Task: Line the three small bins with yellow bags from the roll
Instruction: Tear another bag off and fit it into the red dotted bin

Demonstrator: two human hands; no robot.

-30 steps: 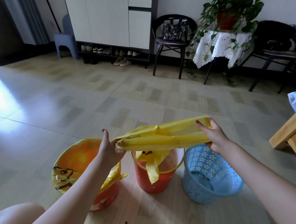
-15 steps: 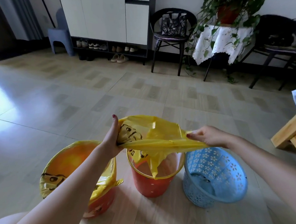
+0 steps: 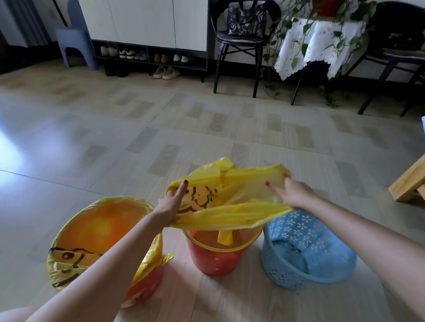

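— Yellow bag (image 3: 230, 210), where was it?
— Above the red bin (image 3: 221, 255), mouth stretched wide. The left hand (image 3: 170, 206) pinched its edge at nine o'clock, the right hand (image 3: 293, 193) had fingers hooked inside at three.
— And to do it well?
— I'd judge: keep both edges taut, lower evenly, fold over the rim. The orange bin (image 3: 70, 242) was lined; the blue basket (image 3: 307, 249) was bare.
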